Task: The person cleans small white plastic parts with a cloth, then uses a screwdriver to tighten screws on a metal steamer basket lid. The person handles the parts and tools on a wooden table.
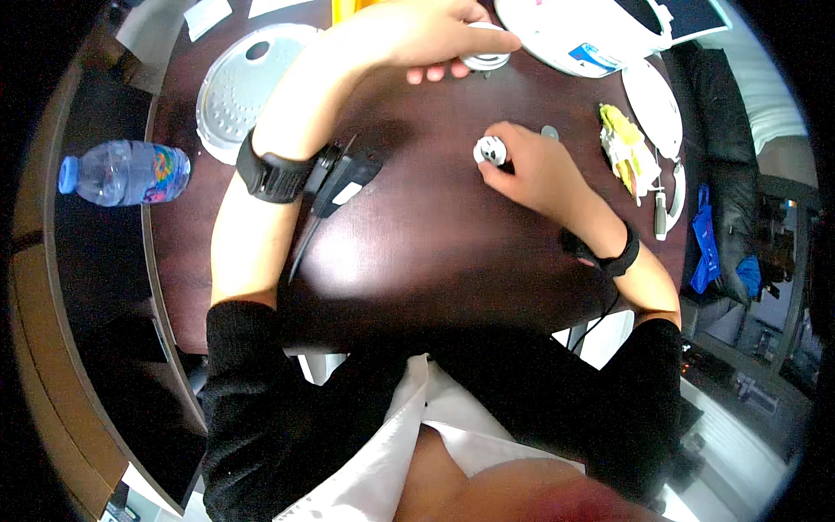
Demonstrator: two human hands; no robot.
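Disc, white, was held in left hand, far middle, fingers curled, presumably for firm grip. Small white part was pinched in right hand, nearer, perhaps to leave dark-holed end exposed. Perforated plate was placed far left, likely out of way.

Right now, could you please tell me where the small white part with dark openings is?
In the head view, the white part is just right of centre, in the right hand, nearer the person than the left hand.
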